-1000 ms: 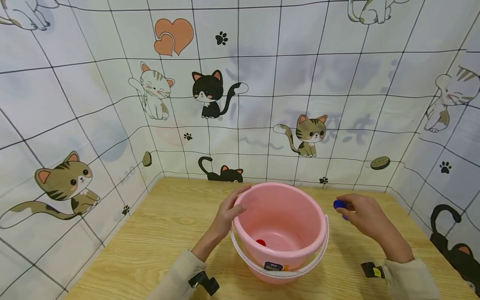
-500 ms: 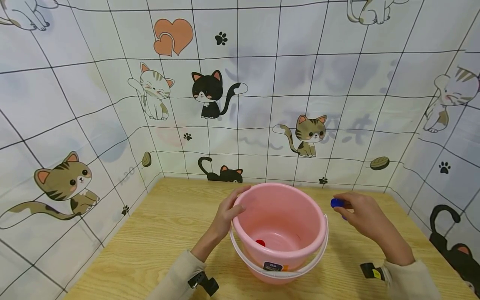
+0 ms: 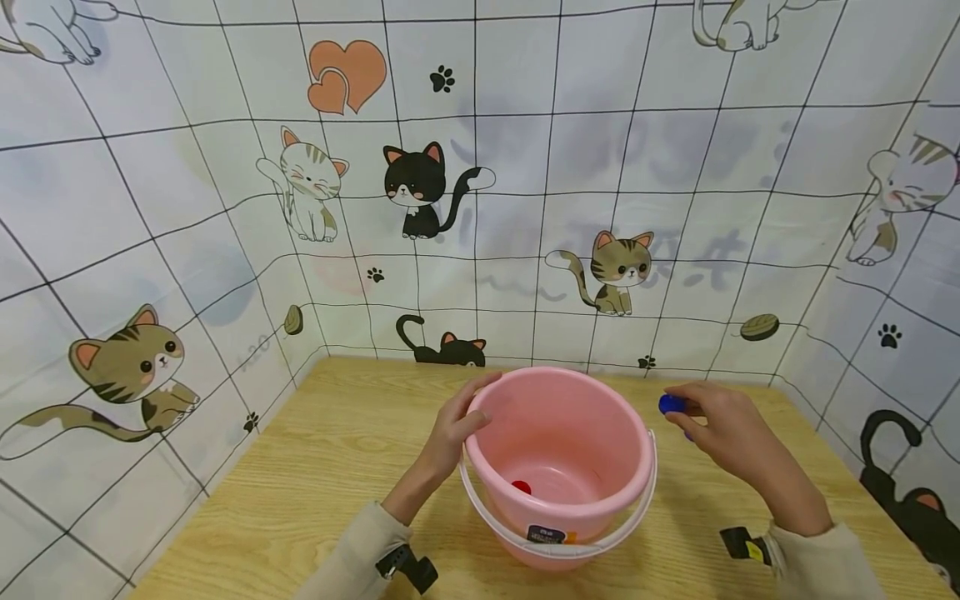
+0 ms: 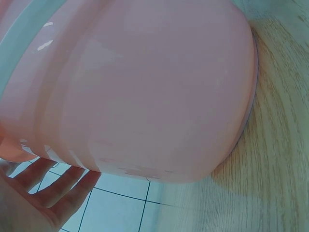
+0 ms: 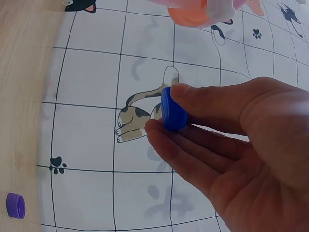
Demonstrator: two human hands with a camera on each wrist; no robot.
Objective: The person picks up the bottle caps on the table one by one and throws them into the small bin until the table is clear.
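A pink bucket (image 3: 555,417) stands on the table in the head view, its white handle (image 3: 558,549) hanging down at the front. My left hand (image 3: 455,423) grips the rim at the left, thumb over the edge; in the left wrist view its fingers (image 4: 72,193) lie along the outer wall. To the right of the bucket, my right hand (image 3: 723,425) pinches a blue bottle cap (image 5: 173,108) between thumb and fingers, above the table. A purple bottle cap (image 5: 16,206) lies on the table below that hand. Inside the bucket shows a small red round piece (image 3: 521,487), partly hidden by the front rim.
The wooden table (image 3: 337,442) runs back to a white cloth wall (image 3: 510,208) with grid lines and cartoon cats. Similar cloth closes off the left and right sides. A dark label (image 3: 547,533) is on the bucket's front.
My right hand has shifted slightly left toward the bucket, with the blue bottle cap still pinched. The left hand and the bucket have stayed in place.
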